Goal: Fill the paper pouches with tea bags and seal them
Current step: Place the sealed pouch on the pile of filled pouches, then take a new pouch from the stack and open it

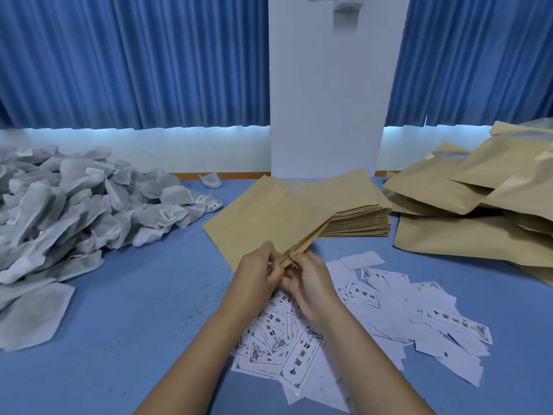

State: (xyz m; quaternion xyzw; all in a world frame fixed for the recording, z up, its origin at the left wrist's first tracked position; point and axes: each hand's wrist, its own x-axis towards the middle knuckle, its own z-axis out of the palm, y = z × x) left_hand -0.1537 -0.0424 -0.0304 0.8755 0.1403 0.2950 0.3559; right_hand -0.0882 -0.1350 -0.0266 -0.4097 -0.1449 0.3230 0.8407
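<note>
A flat brown paper pouch (263, 223) is held tilted above the blue table (134, 310), its near corner between both hands. My left hand (258, 275) pinches the pouch's near edge from the left. My right hand (311, 283) pinches the same edge from the right, and the two layers look slightly parted there. Behind it lies a neat stack of empty pouches (359, 217). A big heap of grey tea bags (68, 205) covers the left of the table. White printed labels (374, 310) are scattered under and right of my hands.
A pile of bulging brown pouches (478, 205) fills the right side. One stray tea bag (211, 180) lies at the back edge. Blue curtains (134, 61) and a white pillar (329, 100) stand behind the table.
</note>
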